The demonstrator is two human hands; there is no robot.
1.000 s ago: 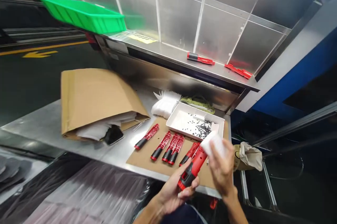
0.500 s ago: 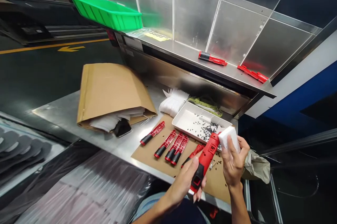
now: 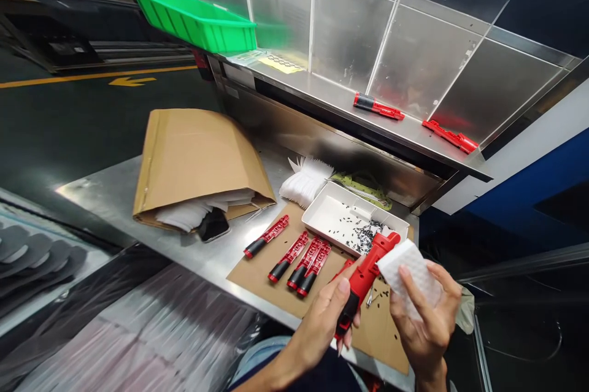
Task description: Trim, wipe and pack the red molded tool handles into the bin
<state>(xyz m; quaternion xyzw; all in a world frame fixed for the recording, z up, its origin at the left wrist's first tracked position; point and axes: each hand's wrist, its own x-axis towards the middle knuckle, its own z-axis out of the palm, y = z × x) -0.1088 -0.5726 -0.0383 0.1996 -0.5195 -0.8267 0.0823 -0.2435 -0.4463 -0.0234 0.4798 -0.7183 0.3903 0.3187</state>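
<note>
My left hand point(image 3: 324, 317) is closed around the black lower part of a red and black plastic tool housing point(image 3: 367, 272), which slants up to the right. My right hand point(image 3: 430, 324) grips a white textured pad point(image 3: 405, 266) between fingers and thumb. One edge of the pad lies against or very close to the side of the housing; contact is hard to tell. Several red and black housing halves point(image 3: 288, 257) lie on a brown cardboard sheet point(image 3: 251, 269) left of my hands. Behind the held housing is a white tray point(image 3: 322, 211) with small black pieces.
A cardboard box point(image 3: 197, 159) with white sheets inside and a dark phone point(image 3: 214, 226) at its opening stand on the left. White strips point(image 3: 307, 182) lie behind the tray. On the shelf are two housing parts point(image 3: 378, 107) and a green bin point(image 3: 197, 24).
The right hand and white pad have moved right and down, with the pad turned to show its broad textured face. The housing in my left hand has turned slightly and sits a little further right.
</note>
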